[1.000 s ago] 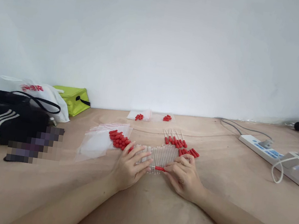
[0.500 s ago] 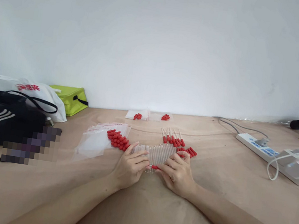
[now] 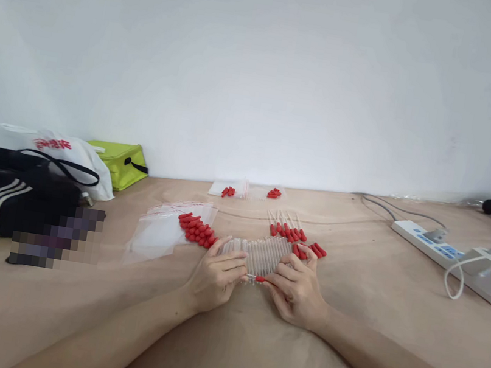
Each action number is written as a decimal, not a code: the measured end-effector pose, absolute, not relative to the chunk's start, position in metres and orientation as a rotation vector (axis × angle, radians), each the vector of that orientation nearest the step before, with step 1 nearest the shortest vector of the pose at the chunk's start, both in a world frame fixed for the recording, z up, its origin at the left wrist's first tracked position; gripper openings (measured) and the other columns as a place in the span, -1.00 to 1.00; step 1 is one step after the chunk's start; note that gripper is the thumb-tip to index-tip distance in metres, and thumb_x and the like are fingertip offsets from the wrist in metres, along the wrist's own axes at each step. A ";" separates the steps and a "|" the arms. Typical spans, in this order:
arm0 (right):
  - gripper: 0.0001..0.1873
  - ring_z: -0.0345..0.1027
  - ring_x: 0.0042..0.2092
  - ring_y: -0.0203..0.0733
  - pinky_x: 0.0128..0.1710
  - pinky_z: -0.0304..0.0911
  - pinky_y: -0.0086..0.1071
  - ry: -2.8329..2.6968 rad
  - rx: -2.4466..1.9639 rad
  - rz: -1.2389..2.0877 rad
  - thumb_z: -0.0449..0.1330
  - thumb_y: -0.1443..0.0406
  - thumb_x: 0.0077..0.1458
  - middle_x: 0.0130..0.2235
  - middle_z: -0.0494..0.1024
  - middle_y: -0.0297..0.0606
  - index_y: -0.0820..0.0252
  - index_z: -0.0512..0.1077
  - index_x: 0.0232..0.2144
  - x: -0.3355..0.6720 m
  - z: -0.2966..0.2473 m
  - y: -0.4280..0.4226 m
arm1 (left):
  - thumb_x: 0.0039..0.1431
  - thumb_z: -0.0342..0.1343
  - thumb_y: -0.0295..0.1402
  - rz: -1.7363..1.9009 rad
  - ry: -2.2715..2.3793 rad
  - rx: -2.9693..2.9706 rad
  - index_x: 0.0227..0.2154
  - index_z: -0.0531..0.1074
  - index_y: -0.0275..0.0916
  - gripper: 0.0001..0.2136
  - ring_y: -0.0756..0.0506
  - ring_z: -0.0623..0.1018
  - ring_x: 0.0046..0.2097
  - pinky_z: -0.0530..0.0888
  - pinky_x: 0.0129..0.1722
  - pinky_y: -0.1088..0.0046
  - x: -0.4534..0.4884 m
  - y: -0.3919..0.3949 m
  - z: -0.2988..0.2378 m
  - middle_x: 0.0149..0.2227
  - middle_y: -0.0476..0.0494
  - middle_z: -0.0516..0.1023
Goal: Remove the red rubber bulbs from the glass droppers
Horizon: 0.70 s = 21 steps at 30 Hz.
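Note:
My left hand (image 3: 217, 275) and my right hand (image 3: 297, 289) meet at the near edge of a row of clear glass tubes (image 3: 263, 253) lying on the wooden table (image 3: 345, 322). Between their pinched fingertips is one thin glass tube with a red rubber cap (image 3: 259, 279); the left fingers pinch the tube end, the right fingers pinch the cap. A pile of loose red caps (image 3: 196, 231) lies just beyond my left hand. Capped droppers (image 3: 288, 231) lie beyond the row, and more red-capped pieces (image 3: 316, 250) beyond my right hand.
Clear zip bags (image 3: 165, 227) lie left of the caps; two small bags with red caps (image 3: 248, 192) sit near the wall. A black striped bag (image 3: 8, 195), white plastic bag (image 3: 65, 154) and green pouch (image 3: 122, 162) stand at left. A power strip (image 3: 439, 247) with cables lies at right.
My hands have closed in on each other, and the red cap now sits closer to my left fingertips. The view shifted slightly.

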State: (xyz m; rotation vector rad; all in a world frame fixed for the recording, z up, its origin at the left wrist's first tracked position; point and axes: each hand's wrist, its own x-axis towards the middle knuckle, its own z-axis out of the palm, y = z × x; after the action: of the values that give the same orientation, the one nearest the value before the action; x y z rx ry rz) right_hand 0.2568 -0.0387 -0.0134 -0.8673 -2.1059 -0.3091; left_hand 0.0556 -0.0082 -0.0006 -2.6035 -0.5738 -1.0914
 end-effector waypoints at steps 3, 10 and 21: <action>-0.86 0.20 -0.33 -0.28 0.02 -0.23 -0.06 -2.103 -0.856 -0.278 0.05 0.35 -0.04 -0.57 0.35 -0.41 0.13 0.41 -0.51 0.257 -0.013 -0.040 | 0.12 -0.03 -0.49 -1.094 -0.557 -2.608 -0.44 0.39 -0.24 -0.88 -0.01 0.51 -0.19 0.10 0.10 0.21 0.056 -0.008 -0.001 -0.42 0.01 0.56; -0.82 0.18 -0.36 -0.29 0.00 -0.22 -0.07 -2.142 -0.885 -0.219 0.02 0.33 0.01 -0.58 0.32 -0.39 0.15 0.40 -0.53 0.259 -0.011 -0.043 | 0.11 -0.03 -0.51 -1.081 -0.548 -2.631 -0.46 0.39 -0.26 -0.87 -0.02 0.51 -0.18 0.15 0.08 0.24 0.055 -0.010 0.002 -0.41 -0.03 0.56; -0.81 0.24 -0.33 -0.28 0.02 -0.19 -0.07 -2.174 -0.911 -0.137 0.00 0.31 0.03 -0.56 0.36 -0.39 0.14 0.37 -0.54 0.273 -0.008 -0.044 | 0.10 -0.03 -0.53 -1.113 -0.570 -2.644 -0.45 0.38 -0.26 -0.88 -0.02 0.52 -0.21 0.20 0.07 0.24 0.046 -0.010 0.004 -0.42 -0.01 0.55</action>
State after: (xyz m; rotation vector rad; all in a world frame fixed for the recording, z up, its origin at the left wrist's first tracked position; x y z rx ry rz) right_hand 0.2728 -0.0445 -0.0081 -0.9112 -2.1743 -0.1367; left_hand 0.0462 -0.0097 0.0036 -2.6440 -0.5699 -1.1132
